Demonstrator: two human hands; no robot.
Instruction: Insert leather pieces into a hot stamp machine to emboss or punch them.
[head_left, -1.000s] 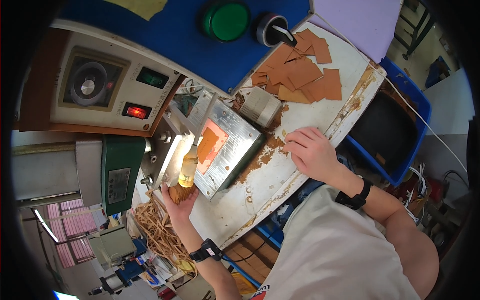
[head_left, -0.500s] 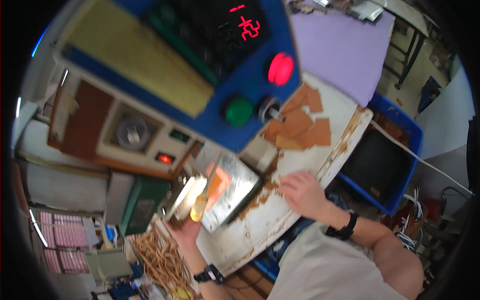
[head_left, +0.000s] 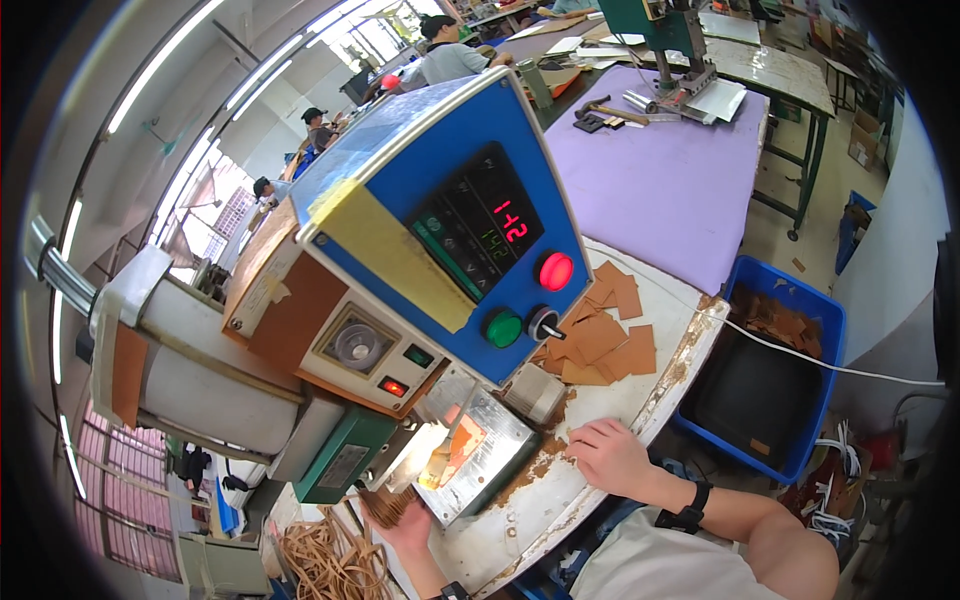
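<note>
Left hand [head_left: 408,530] is gripping a layered brown stack [head_left: 391,507] left of the silver rectangular metal plate [head_left: 506,444]; right hand [head_left: 612,458], fingers loosely open, is resting rightward of it.

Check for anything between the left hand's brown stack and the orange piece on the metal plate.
Seen from here, a translucent yellow cylinder stands between the left hand, with its brown stack, and the orange piece on the metal plate; its height is unclear.

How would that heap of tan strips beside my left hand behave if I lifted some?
The tan strips bend in loops, so they're probably floppy. They look narrow, so likely light. Crossing each other, they may snag together.
</note>
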